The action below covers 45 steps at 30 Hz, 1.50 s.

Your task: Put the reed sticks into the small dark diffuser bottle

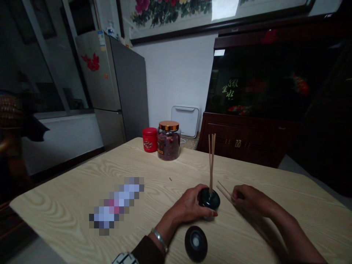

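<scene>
Nearest us, our left wrist is wearing a wristwatch (123,258) and a silver bangle (160,240). Our left hand (184,205) is clamping around a dark glass diffuser bottle (209,199) with upright reed sticks (211,161) rising from it, while our right hand (250,200) is closing on loose reeds (224,191) just beside the bottle, the two hands apart. A round black lid (195,244) is lying just in front of the bottle on a pale wood table (49,209). Beyond the bottle, a red tin (150,139) and a copper-lidded jar of dried petals (168,143) are standing, their labels too small for us to read. Farther past it, green characters (229,90) are showing on an aquarium (261,80), and we cannot read them either.
</scene>
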Tool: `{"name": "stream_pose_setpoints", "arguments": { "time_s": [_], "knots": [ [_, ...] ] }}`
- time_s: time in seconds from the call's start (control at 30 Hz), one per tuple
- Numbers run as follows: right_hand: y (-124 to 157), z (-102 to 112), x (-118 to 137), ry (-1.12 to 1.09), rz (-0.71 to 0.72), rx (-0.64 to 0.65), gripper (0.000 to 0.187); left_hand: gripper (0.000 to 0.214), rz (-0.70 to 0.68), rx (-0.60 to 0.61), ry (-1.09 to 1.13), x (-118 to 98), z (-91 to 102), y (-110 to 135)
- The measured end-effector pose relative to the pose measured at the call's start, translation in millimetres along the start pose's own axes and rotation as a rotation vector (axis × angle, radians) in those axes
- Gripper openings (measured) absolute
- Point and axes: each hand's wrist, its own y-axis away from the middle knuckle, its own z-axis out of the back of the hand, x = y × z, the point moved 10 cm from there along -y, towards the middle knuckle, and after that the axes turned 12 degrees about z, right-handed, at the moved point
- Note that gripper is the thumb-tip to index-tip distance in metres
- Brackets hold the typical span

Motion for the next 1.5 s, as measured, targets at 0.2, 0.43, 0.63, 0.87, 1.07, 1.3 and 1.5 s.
{"name": "stream_pose_setpoints", "arguments": {
  "time_s": [0.2, 0.43, 0.63, 0.87, 1.07, 1.3, 1.5],
  "knots": [
    [34, 107, 27, -0.467, 0.111, -0.704, 0.026, 0.068, -0.010, -0.019, -0.024, 3, 2.0, -1],
    [82, 138, 53, -0.894, 0.084, -1.325, 0.032, 0.069, 0.001, -0.016, -0.009, 4, 2.1, 0],
    [73, 131, 77, -0.720, 0.110, -1.238, 0.030, 0.071, -0.003, -0.005, 0.009, 4, 1.0, 0],
    [44, 108, 101, -0.624, 0.207, -0.974, 0.023, 0.070, -0.009, 0.004, 0.033, 4, -0.1, -1],
    [15, 74, 115, -0.548, 0.245, -0.727, 0.021, 0.070, -0.033, -0.013, -0.013, 1, 1.4, 0],
    [7, 67, 118, -0.467, 0.263, -0.544, 0.023, 0.068, -0.029, -0.030, -0.037, 1, 3.1, 0],
    [8, 40, 58, 0.028, 0.076, -0.108, 0.013, 0.072, 0.009, -0.009, -0.008, 2, 1.6, 0]
  ]
}}
